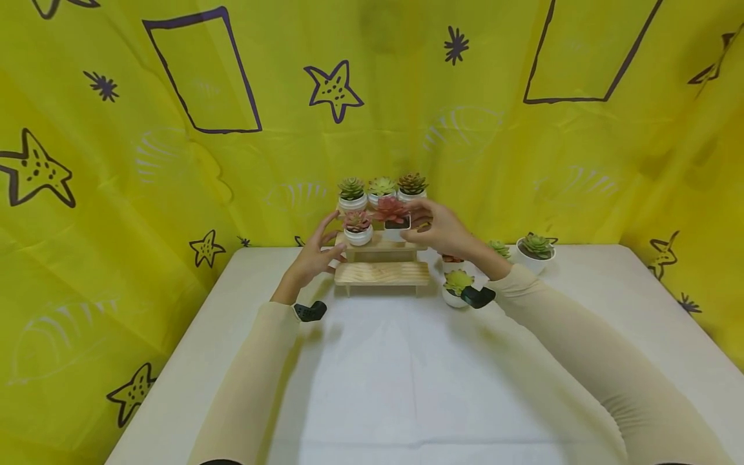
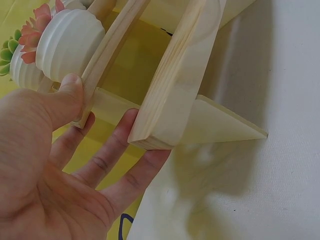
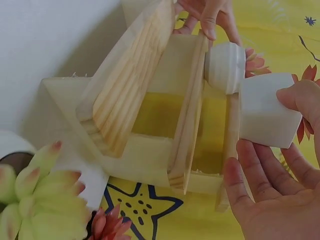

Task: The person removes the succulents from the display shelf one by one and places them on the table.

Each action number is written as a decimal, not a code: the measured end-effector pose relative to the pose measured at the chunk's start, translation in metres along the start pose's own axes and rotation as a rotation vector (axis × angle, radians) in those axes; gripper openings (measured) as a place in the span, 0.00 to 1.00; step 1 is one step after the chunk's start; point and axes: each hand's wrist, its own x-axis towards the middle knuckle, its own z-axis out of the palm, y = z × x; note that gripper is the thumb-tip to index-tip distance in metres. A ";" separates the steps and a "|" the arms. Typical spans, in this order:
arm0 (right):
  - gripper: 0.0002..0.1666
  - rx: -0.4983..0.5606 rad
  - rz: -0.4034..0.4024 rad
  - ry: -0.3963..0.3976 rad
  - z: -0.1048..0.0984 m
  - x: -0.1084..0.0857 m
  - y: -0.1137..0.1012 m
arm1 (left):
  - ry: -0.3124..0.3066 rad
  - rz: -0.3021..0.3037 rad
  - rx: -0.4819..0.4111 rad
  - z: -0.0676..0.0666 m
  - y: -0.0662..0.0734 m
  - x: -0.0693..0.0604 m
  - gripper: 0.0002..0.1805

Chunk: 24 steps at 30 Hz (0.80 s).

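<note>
A three-step wooden stand [image 1: 382, 274] stands at the back of the table. My left hand [image 1: 316, 256] grips its left side: in the left wrist view, thumb and a finger pinch the end of the middle board [image 2: 112, 50], and other fingertips touch the lowest board [image 2: 172, 95]. With thumb and fingers, my right hand [image 1: 440, 227] holds a potted red succulent in a square white pot [image 3: 267, 110], tilted, at the right part of the middle step. A pink succulent in a round ribbed pot [image 1: 358, 236] sits left of it on that step.
Three potted succulents [image 1: 382, 187] line the top step. Right of the stand are a yellow-green succulent [image 1: 458, 281], a reddish one [image 1: 452, 259] and green ones, including a larger one [image 1: 536, 247]. A yellow curtain [image 1: 395, 142] hangs close behind the white table [image 1: 378, 387].
</note>
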 end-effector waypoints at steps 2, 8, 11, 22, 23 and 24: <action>0.31 -0.005 -0.019 -0.002 -0.003 -0.002 0.002 | -0.002 0.005 0.008 0.000 -0.001 0.000 0.42; 0.30 0.020 0.002 -0.015 -0.015 -0.014 0.005 | -0.010 0.002 0.016 -0.001 -0.001 -0.001 0.42; 0.30 -0.006 -0.002 -0.018 -0.023 -0.021 0.006 | -0.006 -0.001 0.009 -0.001 0.000 0.000 0.42; 0.32 -0.040 0.060 -0.005 -0.049 -0.049 0.007 | 0.001 -0.002 0.017 0.000 0.002 -0.003 0.42; 0.32 -0.039 0.068 -0.002 -0.051 -0.051 0.007 | -0.001 0.000 0.016 0.000 0.002 -0.003 0.42; 0.32 -0.039 0.076 0.001 -0.054 -0.055 0.008 | -0.001 0.000 0.013 0.000 0.002 -0.003 0.42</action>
